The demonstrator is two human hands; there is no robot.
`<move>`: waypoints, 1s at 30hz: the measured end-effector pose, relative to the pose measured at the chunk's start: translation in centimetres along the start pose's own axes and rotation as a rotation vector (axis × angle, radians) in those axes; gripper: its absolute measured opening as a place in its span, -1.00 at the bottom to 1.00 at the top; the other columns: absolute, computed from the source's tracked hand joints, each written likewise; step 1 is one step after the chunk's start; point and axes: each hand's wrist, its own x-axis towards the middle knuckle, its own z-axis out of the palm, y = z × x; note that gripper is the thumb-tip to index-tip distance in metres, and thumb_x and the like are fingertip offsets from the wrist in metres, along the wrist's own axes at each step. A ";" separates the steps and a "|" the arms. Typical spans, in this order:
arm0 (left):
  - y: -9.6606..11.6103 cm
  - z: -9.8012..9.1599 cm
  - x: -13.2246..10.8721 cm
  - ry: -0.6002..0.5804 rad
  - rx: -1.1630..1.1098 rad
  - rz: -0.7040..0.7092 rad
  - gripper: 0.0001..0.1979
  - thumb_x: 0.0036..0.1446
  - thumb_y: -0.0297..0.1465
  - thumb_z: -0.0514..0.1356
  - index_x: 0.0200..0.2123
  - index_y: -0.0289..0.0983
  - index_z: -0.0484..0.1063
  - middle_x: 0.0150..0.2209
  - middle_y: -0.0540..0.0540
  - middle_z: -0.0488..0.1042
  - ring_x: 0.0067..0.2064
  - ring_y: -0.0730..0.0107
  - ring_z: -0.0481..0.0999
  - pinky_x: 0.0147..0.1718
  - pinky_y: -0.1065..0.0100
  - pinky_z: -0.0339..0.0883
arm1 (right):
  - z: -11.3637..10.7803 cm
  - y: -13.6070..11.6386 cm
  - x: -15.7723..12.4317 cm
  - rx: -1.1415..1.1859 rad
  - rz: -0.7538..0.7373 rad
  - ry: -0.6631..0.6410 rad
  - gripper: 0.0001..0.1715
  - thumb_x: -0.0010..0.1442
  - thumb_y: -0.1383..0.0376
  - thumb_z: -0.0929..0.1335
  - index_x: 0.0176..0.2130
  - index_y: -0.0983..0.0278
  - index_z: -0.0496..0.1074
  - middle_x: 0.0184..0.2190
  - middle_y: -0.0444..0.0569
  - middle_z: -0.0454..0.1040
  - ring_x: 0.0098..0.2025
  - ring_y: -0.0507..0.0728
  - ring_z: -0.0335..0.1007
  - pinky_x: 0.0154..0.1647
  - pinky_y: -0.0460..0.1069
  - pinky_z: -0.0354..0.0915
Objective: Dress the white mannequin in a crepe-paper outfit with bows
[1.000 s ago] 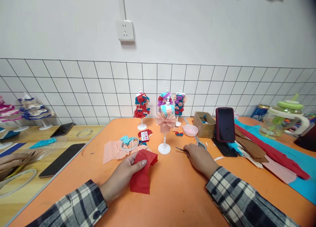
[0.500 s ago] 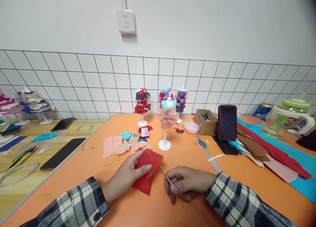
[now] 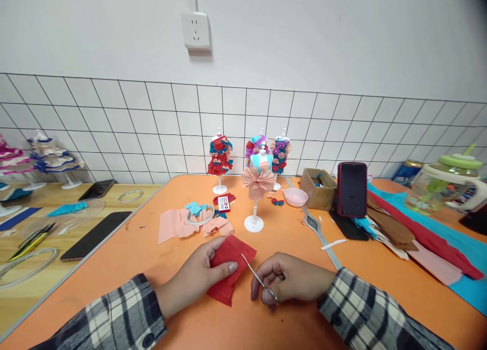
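Observation:
My left hand point(image 3: 207, 271) pinches a piece of red crepe paper point(image 3: 238, 258) between thumb and fingers, above the orange table. In my right hand point(image 3: 283, 279) is a small pair of metal scissors point(image 3: 258, 278), its finger loops at my thumb and its tip reaching the paper's right side. Whether the blades are apart is hard to make out. Just beyond the paper stands a mini dress form point(image 3: 262, 175) on a white base, wearing a pink pleated paper skirt and a light blue top.
Pink crepe paper point(image 3: 173, 224) lies left, under a roll of clear tape point(image 3: 201, 215). Behind are several decorated dress forms point(image 3: 219, 160). A pink bowl point(image 3: 296, 197), cardboard box point(image 3: 317, 187), upright phone point(image 3: 352, 190), coloured paper strips point(image 3: 429, 236) and a green-lidded jug point(image 3: 443, 185) stand right.
The scissors have moved left and up, so their tip now overlaps the red paper's right side. The red paper has shifted slightly right.

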 end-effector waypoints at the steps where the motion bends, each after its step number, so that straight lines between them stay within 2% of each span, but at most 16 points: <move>1: -0.1 -0.1 0.1 0.007 0.004 0.003 -0.56 -0.02 -0.12 0.35 -0.18 -0.29 0.41 -0.28 -0.08 0.48 -0.27 0.27 0.44 -0.30 0.33 0.31 | 0.0 0.0 0.0 0.013 -0.003 0.000 -0.47 -0.05 0.04 0.51 -0.25 0.42 0.53 -0.54 -0.13 0.42 -0.50 -0.04 0.33 -0.39 -0.12 0.21; 4: -0.4 -0.7 0.2 0.101 0.030 0.117 -0.37 -0.09 -0.04 0.38 -0.02 -0.23 0.33 -0.11 -0.16 0.45 -0.05 0.09 0.42 -0.06 0.17 0.29 | -0.1 0.1 -0.3 0.050 -0.024 -0.026 -0.49 -0.04 0.07 0.52 -0.24 0.44 0.54 -0.55 -0.14 0.42 -0.52 -0.05 0.33 -0.39 -0.13 0.23; 6: -0.5 -0.9 0.2 0.136 0.025 0.265 -0.09 -0.21 0.05 0.40 0.17 -0.14 0.19 0.15 -0.23 0.29 0.21 -0.04 0.22 0.16 0.08 0.09 | 0.1 0.2 -0.4 0.076 -0.029 -0.067 -0.50 -0.03 0.09 0.52 -0.23 0.44 0.54 -0.56 -0.14 0.42 -0.51 -0.04 0.35 -0.39 -0.13 0.25; 8: -0.6 -1.0 0.1 0.048 -0.025 0.354 0.10 -0.31 0.12 0.39 0.28 -0.08 0.06 0.32 -0.22 0.06 0.34 -0.07 -0.03 0.26 0.06 -0.11 | 0.4 0.3 -0.4 0.092 -0.026 -0.106 -0.51 -0.03 0.10 0.52 -0.22 0.43 0.54 -0.55 -0.14 0.43 -0.49 -0.03 0.36 -0.37 -0.12 0.27; 9: -0.6 -0.9 0.0 -0.034 -0.074 0.350 0.14 -0.33 0.12 0.39 0.30 -0.06 0.04 0.34 -0.23 0.03 0.35 -0.08 -0.04 0.26 0.04 -0.10 | 0.5 0.4 -0.4 0.099 -0.023 -0.121 -0.52 -0.03 0.11 0.53 -0.22 0.42 0.54 -0.54 -0.14 0.43 -0.49 -0.03 0.36 -0.36 -0.12 0.27; 11: -0.4 -0.6 -0.2 -0.167 -0.165 0.248 0.05 -0.31 0.06 0.43 0.25 -0.09 0.15 0.25 -0.26 0.22 0.25 -0.10 0.19 0.16 0.03 0.11 | 0.9 0.6 -0.3 0.115 -0.023 -0.142 -0.53 -0.03 0.12 0.53 -0.21 0.41 0.53 -0.53 -0.13 0.44 -0.48 -0.03 0.37 -0.35 -0.12 0.28; 13: -0.2 -0.4 -0.3 -0.198 -0.195 0.126 -0.25 -0.23 -0.05 0.45 0.05 -0.18 0.39 0.00 -0.22 0.48 0.01 0.00 0.45 -0.04 0.12 0.31 | 1.1 0.6 -0.3 0.129 -0.049 -0.162 -0.47 -0.04 0.06 0.53 -0.21 0.42 0.53 -0.51 -0.11 0.44 -0.46 -0.02 0.37 -0.36 -0.13 0.25; 15: 0.1 -0.4 -0.4 -0.179 -0.164 0.065 -0.58 -0.13 -0.14 0.43 -0.24 -0.27 0.52 -0.24 -0.14 0.57 -0.19 0.15 0.52 -0.18 0.24 0.34 | 1.0 0.4 -0.4 0.118 -0.105 -0.186 -0.36 -0.05 -0.03 0.51 -0.18 0.43 0.51 -0.46 -0.07 0.46 -0.42 -0.01 0.36 -0.39 -0.15 0.19; 16: 0.3 -0.4 -0.5 -0.178 -0.152 0.058 -0.66 -0.08 -0.16 0.42 -0.34 -0.29 0.53 -0.31 -0.11 0.57 -0.25 0.22 0.51 -0.22 0.29 0.33 | 1.0 0.3 -0.4 0.106 -0.135 -0.198 -0.31 -0.04 -0.09 0.49 -0.17 0.44 0.50 -0.44 -0.06 0.46 -0.42 -0.01 0.34 -0.41 -0.16 0.15; 17: 0.5 -0.5 -0.5 -0.198 -0.150 0.055 -0.69 -0.05 -0.17 0.40 -0.38 -0.30 0.54 -0.36 -0.09 0.57 -0.29 0.27 0.50 -0.25 0.31 0.33 | 0.9 0.2 -0.5 0.093 -0.157 -0.209 -0.27 -0.02 -0.13 0.46 -0.15 0.44 0.49 -0.43 -0.05 0.47 -0.43 -0.03 0.31 -0.43 -0.16 0.11; 19: 0.8 -0.5 -0.6 -0.254 -0.178 0.031 -0.70 -0.04 -0.18 0.39 -0.35 -0.30 0.55 -0.39 -0.06 0.55 -0.35 0.34 0.47 -0.28 0.36 0.31 | 0.8 0.1 -0.5 0.069 -0.176 -0.222 -0.22 0.01 -0.19 0.41 -0.11 0.44 0.47 -0.42 -0.04 0.48 -0.49 -0.06 0.21 -0.49 -0.16 0.03; 22: 1.0 -0.3 -0.8 -0.289 -0.247 -0.026 -0.53 -0.10 -0.19 0.43 -0.09 -0.22 0.52 -0.34 -0.02 0.53 -0.36 0.39 0.45 -0.33 0.40 0.29 | 0.8 0.1 -0.4 0.065 -0.170 -0.238 -0.18 0.01 -0.21 0.40 -0.09 0.44 0.46 -0.41 -0.03 0.49 -0.57 -0.09 0.07 -0.54 -0.16 -0.04; 24: 0.8 -0.1 -0.9 -0.272 -0.291 -0.016 -0.46 -0.13 -0.18 0.44 -0.04 -0.18 0.51 -0.23 -0.05 0.53 -0.29 0.35 0.47 -0.30 0.39 0.30 | 1.1 0.1 -0.2 0.077 -0.172 -0.250 -0.18 -0.01 -0.20 0.42 -0.09 0.45 0.48 -0.41 -0.04 0.48 -0.56 -0.08 0.08 -0.52 -0.16 -0.03; 27: 0.6 0.1 -0.9 -0.234 -0.311 0.053 -0.66 -0.13 -0.18 0.44 -0.31 -0.25 0.60 -0.13 -0.12 0.51 -0.13 0.23 0.47 -0.17 0.32 0.31 | 1.6 -0.2 -0.1 0.110 -0.180 -0.263 -0.17 -0.05 -0.19 0.44 -0.11 0.46 0.50 -0.45 -0.04 0.46 -0.52 -0.06 0.13 -0.45 -0.14 0.02; 30: 0.6 0.1 -0.8 -0.236 -0.264 0.025 -0.72 -0.10 -0.18 0.43 -0.42 -0.28 0.58 -0.31 -0.11 0.57 -0.23 0.25 0.50 -0.15 0.28 0.32 | 1.7 -0.5 -0.2 0.128 -0.181 -0.275 -0.19 -0.06 -0.17 0.45 -0.13 0.47 0.52 -0.44 -0.05 0.46 -0.55 -0.08 0.07 -0.43 -0.13 0.04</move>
